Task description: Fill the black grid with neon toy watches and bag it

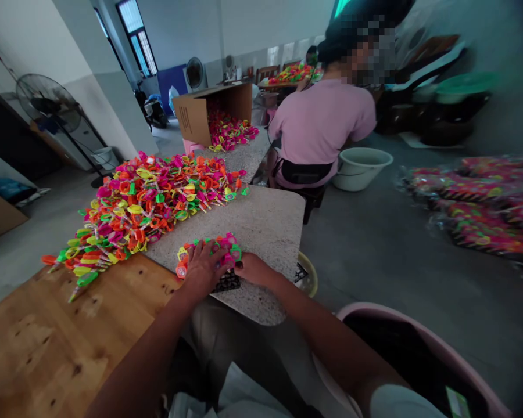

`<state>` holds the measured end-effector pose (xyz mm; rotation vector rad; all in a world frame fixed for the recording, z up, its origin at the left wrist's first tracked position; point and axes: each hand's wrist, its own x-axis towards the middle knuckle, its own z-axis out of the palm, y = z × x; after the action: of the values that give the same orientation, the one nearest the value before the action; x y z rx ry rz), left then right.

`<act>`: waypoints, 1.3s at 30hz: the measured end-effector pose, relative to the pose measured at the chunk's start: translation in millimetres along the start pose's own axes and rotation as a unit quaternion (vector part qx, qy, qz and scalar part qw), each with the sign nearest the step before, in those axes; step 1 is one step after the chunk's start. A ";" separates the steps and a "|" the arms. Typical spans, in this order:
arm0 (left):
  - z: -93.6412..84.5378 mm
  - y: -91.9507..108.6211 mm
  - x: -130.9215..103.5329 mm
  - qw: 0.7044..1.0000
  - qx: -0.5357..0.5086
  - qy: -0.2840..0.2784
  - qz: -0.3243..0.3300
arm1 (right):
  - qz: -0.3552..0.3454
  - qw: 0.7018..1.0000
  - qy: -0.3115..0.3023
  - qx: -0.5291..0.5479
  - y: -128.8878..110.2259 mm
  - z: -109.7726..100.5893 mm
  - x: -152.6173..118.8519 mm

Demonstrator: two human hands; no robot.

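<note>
A black plastic grid tray (227, 281) lies near the front edge of the speckled stone tabletop (265, 223). Bright toy watches (230, 247) in pink, green, orange and yellow sit on it. My left hand (203, 264) rests over these toys from above, its fingers stretched out and slightly apart. Beside the tray's right side, my right hand (255, 269) is curled with its fingertips against the edge, partly hidden. Just beyond the hands rises a large heap of the same toys (157, 200).
A cardboard box (192, 119) spills more toys farther back. Bare plywood (47, 342) extends left. A co-worker in a pink shirt (318, 119) sits ahead, near a pale tub (361, 168). Bagged trays (483, 203) lie on the floor; a pink basin (375, 310) stands close right.
</note>
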<state>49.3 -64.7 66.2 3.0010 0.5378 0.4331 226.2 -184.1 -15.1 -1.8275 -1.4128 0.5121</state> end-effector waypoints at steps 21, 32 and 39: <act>-2.8 2.9 7.2 0.999 -0.021 -0.035 -0.022 | 0.037 0.993 -0.017 -0.108 -12.3 5.2 2.8; -5.7 -54.7 35.0 0.995 0.026 0.017 -0.096 | 0.121 0.965 0.028 -0.231 0.3 -24.9 84.3; -3.9 -75.2 19.3 0.990 -0.052 0.127 -0.011 | 0.143 0.944 0.005 -0.298 13.7 -18.2 121.1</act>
<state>40.6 12.5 66.8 2.8549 0.5447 0.8219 285.2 -77.2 1.9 -2.5369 -1.3958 0.2186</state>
